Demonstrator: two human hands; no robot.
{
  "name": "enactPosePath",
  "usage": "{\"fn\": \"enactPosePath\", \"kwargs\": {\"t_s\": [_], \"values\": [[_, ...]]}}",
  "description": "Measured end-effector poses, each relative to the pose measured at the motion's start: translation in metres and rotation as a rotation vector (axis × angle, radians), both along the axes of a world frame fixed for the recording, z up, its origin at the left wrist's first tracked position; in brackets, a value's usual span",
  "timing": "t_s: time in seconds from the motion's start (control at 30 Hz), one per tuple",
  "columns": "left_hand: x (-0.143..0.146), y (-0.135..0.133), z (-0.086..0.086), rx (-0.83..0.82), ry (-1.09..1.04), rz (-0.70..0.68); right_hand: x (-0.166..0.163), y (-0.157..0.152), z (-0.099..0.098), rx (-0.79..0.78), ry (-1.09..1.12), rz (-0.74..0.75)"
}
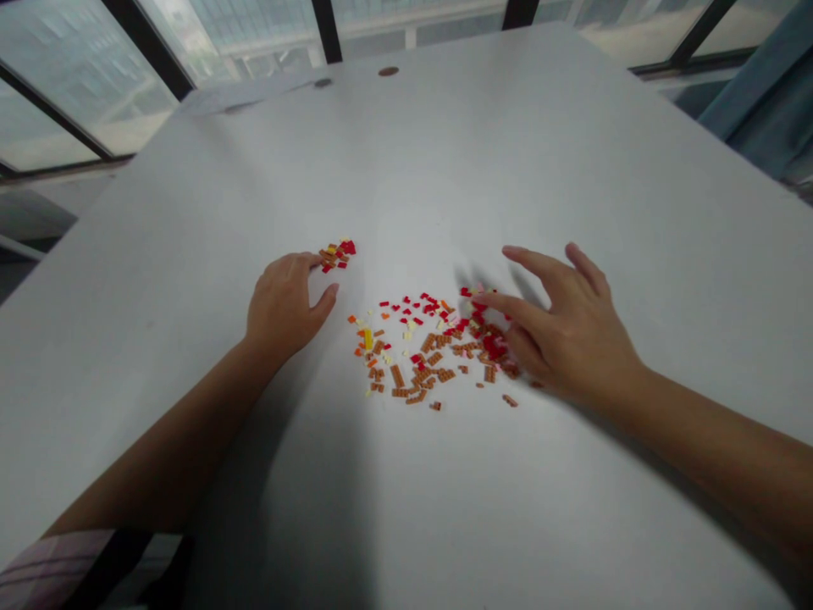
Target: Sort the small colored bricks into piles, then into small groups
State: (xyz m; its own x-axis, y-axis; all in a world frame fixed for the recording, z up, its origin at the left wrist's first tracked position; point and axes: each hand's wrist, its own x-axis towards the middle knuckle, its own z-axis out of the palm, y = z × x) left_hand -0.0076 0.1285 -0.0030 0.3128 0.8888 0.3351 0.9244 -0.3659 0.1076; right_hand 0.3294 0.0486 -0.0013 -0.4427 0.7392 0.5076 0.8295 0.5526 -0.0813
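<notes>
Plaid sleeve nearest, left hand and right hand flank bricks

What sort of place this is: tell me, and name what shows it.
Probably an indoor room, perhaps an office or meeting room: a broad white table, large dark-framed windows with a building outside, and what looks like a blue curtain.
</notes>
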Motion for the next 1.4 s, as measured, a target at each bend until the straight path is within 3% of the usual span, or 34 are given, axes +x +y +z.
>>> {"fn": "enactPosePath", "kwargs": {"t_s": [0.27,0.43,0.63,0.9,1.07,1.4], "values": [[0.0001,-0.0005,0.0002,0.009,0.01,-0.001,0.0017,0.0005,0.0043,-0.068,0.036,-0.05],[-0.0005,0.0001,-0.001,0.021,0.004,-0.01,0.0022,0.0013,0.0019,0.037,0.059,0.053],[-0.0005,0.0001,-0.0005,0.012,0.002,-0.014,0.0043,0.0008,0.0016,0.024,0.038,0.018],[-0.0002,-0.0004,-0.0003,0.004,-0.004,-0.003,0.0052,0.0025,-0.0021,0.091,0.056,0.13],[-0.0012,-0.0001,-0.001,0.008,-0.003,-0.004,0.0049,0.0013,-0.0007,0.035,0.045,0.077],[-0.0005,0.0,-0.0006,0.004,0.006,-0.005,0.006,0.0024,-0.0014,0.187,-0.012,0.071]]}}
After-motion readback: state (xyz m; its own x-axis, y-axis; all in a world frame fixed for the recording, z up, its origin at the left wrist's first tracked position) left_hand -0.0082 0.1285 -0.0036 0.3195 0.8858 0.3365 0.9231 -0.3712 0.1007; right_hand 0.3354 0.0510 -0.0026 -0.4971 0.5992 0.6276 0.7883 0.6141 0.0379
